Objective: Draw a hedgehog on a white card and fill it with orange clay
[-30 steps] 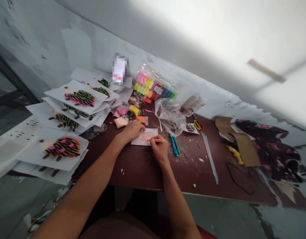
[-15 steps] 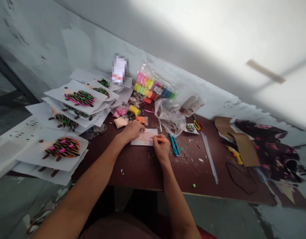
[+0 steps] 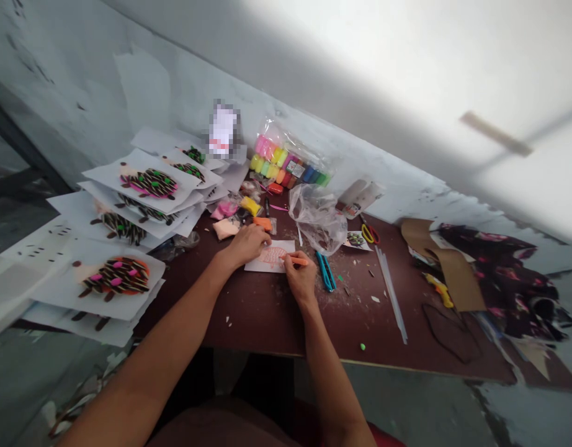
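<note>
A small white sheet of paper (image 3: 254,266) lies on the dark red table, with an animal-like outline drawn on it in orange. My right hand (image 3: 303,278) grips an orange marker (image 3: 297,261), its tip on or just over the right part of the drawing. At the sheet's upper left edge rests my left hand (image 3: 249,243), palm down with its fingers laid out and holding nothing. Just beyond those fingers are an orange clay packet (image 3: 262,222) and a pale peach clay packet (image 3: 226,229).
Sheets with clay hedgehogs (image 3: 151,183) are stacked at the left. A bag of coloured clay (image 3: 290,164) leans on the wall. Right of my right hand lie a teal cutter (image 3: 326,272), scissors (image 3: 370,234), clear sticks (image 3: 392,295) and a yellow glue gun (image 3: 439,289).
The marker's tip has shifted slightly over the drawing, and the marker has tilted a little in my right hand. My left hand has stayed in place.
</note>
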`<control>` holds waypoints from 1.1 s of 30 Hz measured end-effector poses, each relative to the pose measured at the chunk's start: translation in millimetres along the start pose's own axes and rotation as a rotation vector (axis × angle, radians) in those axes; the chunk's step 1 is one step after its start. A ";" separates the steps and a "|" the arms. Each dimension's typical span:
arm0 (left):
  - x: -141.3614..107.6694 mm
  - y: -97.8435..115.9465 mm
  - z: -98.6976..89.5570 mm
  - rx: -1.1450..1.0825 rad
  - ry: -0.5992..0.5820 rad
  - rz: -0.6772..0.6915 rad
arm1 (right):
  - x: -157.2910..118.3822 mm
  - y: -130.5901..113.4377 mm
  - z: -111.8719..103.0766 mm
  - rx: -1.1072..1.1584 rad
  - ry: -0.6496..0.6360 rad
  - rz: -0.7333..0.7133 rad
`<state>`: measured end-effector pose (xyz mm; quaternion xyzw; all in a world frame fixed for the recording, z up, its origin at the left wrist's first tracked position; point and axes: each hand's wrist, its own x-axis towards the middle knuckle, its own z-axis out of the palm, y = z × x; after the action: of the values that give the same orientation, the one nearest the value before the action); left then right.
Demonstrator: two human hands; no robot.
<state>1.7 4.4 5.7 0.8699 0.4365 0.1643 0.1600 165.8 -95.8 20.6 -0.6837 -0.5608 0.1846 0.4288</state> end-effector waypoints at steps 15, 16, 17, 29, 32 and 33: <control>1.1 -7.5 6.5 -0.049 0.040 0.033 | -1.4 1.7 -1.2 0.000 0.018 0.029; 1.2 -7.5 6.5 -0.048 0.036 0.032 | -1.4 2.1 -1.0 -0.002 0.020 0.034; 1.2 -7.3 6.4 -0.043 0.031 0.032 | -1.4 2.4 -0.7 -0.003 0.018 0.037; 0.2 -4.1 2.3 -0.030 0.018 0.020 | -2.1 1.8 0.4 -0.020 0.012 0.025; 0.3 -4.2 2.4 -0.042 0.019 0.017 | -2.2 1.5 0.6 -0.024 0.008 0.016; 0.3 -4.4 2.7 -0.048 0.021 0.017 | -2.2 1.4 0.7 -0.028 0.011 0.018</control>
<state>-0.2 6.8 1.5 0.8677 0.4269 0.1851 0.1751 165.5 -97.6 18.6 -0.6957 -0.5549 0.1768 0.4205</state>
